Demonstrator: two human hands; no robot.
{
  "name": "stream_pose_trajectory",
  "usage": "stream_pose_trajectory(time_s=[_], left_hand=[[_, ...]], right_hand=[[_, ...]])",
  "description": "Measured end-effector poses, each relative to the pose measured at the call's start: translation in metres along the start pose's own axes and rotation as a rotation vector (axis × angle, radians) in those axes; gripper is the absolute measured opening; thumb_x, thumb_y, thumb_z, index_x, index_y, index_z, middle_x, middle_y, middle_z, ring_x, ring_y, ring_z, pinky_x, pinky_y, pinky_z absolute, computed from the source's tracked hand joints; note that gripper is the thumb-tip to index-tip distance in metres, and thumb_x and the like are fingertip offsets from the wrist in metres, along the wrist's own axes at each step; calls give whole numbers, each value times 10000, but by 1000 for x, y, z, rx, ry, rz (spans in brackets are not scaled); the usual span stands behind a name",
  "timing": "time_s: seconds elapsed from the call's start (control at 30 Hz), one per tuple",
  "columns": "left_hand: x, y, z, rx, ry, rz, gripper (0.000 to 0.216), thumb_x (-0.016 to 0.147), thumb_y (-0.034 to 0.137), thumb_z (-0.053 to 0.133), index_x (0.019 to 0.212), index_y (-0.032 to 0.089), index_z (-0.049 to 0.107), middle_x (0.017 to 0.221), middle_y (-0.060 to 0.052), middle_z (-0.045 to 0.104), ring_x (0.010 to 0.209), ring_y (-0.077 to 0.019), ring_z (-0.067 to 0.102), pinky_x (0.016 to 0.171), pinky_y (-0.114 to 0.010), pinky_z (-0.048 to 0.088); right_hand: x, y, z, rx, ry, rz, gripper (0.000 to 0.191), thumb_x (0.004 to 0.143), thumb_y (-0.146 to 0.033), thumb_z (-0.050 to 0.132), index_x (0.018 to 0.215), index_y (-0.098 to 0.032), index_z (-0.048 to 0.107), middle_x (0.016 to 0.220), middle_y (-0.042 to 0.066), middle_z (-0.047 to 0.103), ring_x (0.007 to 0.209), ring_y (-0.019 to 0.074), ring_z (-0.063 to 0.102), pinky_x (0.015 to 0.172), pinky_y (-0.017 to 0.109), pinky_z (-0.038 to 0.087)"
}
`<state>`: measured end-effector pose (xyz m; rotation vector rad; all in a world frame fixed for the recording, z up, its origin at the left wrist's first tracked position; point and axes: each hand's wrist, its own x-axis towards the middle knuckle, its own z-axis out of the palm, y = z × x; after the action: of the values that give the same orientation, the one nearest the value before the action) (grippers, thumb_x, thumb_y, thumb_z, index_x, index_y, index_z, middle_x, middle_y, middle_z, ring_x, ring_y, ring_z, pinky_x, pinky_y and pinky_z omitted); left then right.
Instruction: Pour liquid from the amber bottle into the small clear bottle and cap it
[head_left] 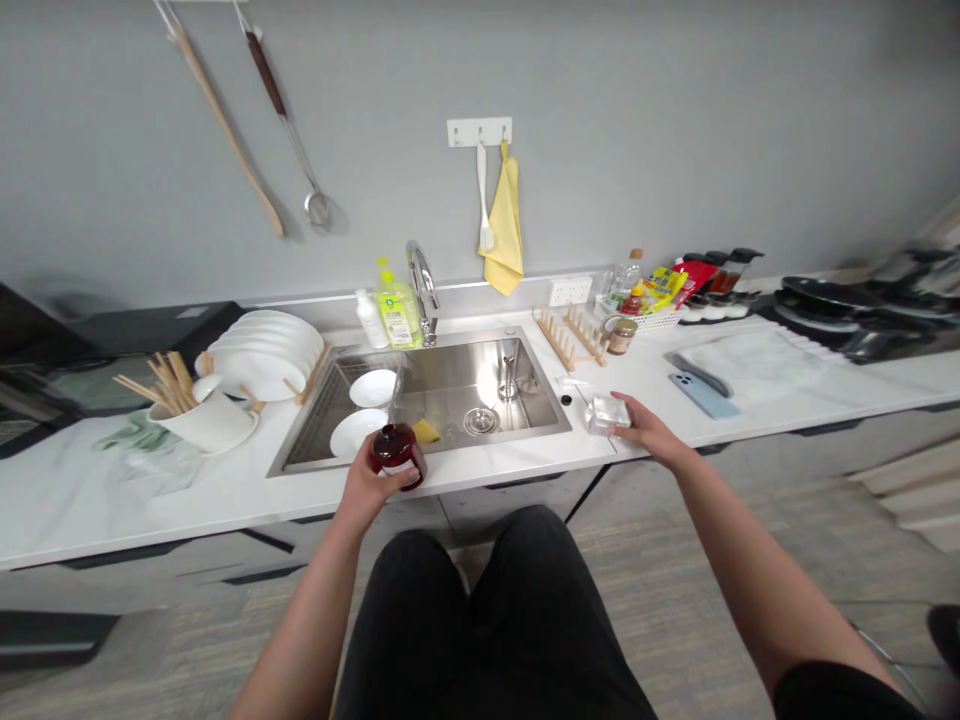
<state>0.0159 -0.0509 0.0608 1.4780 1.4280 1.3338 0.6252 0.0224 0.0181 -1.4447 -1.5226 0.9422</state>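
Plainly, both hands are busy and stand well apart: the left hand (367, 490) is wrapped around the dark red bottle (397, 457) at the front of the sink (454, 375), and the right hand (645, 430) pinches the clear, shiny packet (606, 414) to the right of the sink. The bottle looks stiff and smooth-walled, perhaps glass, so it is best treated as fragile; its weight depends on how full it is, which the dark wall hides. Its round sides probably turn slippery when wet, so a wide grip around the body, below the shoulder, should serve better than a pinch at the narrow neck. The thumb lies across the front, near the pale label. The packet seems light and slick; whether it is a rigid box or crinkled film is hard to tell, so holding it by opposite sides with little squeeze seems safest. It seems to rest on the counter (517, 458), though it may be slightly lifted. Right of the sink, between its rim and the packet, lies a black disc (566, 400), while white dishes (373, 388) lie in the sink's left part, beyond the bottle.
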Motion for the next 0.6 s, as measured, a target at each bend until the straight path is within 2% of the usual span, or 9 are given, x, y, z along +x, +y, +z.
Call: stream_pose_trajectory(time_s=[0.1, 0.2, 0.3, 0.37, 0.47, 0.5, 0.6], left_hand=[[-4, -11, -4, 4, -3, -19, 843, 610, 493, 1057, 1322, 237, 686, 1289, -122, 832, 1228, -380, 806, 1172, -580, 609], [-4, -19, -5, 16, -10, -28, 865, 600, 498, 1052, 1330, 232, 674, 1290, -128, 829, 1226, -376, 810, 1145, -557, 626], [-5, -25, -6, -4, -11, -39, 888, 597, 492, 1045, 1351, 233, 654, 1312, -136, 823, 1227, -374, 811, 1063, -519, 664], [-5, -29, -6, -14, -10, -53, 909, 600, 499, 1038, 1374, 239, 639, 1328, -140, 818, 1207, -377, 817, 928, -467, 696], [-4, -36, -7, 22, -24, -70, 932, 634, 537, 1017, 1427, 248, 622, 1322, -135, 817, 1145, -379, 834, 762, -415, 693], [-3, -38, -7, 37, -28, -66, 932, 647, 548, 1010, 1441, 251, 621, 1322, -132, 818, 1151, -382, 834, 774, -425, 699], [-1, -43, -10, 51, -34, -35, 899, 678, 549, 998, 1451, 263, 637, 1353, -125, 818, 1259, -397, 810, 957, -499, 707]], right_hand=[[-2, 2, -1, -31, 8, -12, 1165, 688, -680, 1028, 1676, -331, 519, 1726, 169, 607, 1620, 456, 549, 1389, 632, 379], [-7, 0, -4, -11, 69, -25, 1223, 706, -678, 1004, 1742, -376, 430, 1795, 180, 532, 1648, 452, 528, 1375, 648, 405], [-12, -3, -8, 58, 260, -70, 1039, 841, -727, 861, 1728, -384, 441, 1778, 189, 548, 1628, 436, 555, 1334, 655, 465], [-14, -4, -8, 68, 357, -94, 939, 878, -730, 816, 1682, -366, 497, 1722, 187, 603, 1614, 432, 567, 1331, 661, 467], [-17, -3, -3, 15, 324, -73, 902, 858, -713, 861, 1628, -357, 554, 1680, 177, 639, 1577, 442, 597, 1315, 671, 483], [-18, -2, -1, -10, 292, -63, 926, 842, -715, 882, 1631, -360, 553, 1691, 175, 630, 1569, 449, 600, 1307, 676, 490], [-21, 2, 8, -86, 245, -47, 1050, 792, -745, 918, 1681, -369, 507, 1743, 185, 578, 1573, 478, 582, 1295, 692, 495]])
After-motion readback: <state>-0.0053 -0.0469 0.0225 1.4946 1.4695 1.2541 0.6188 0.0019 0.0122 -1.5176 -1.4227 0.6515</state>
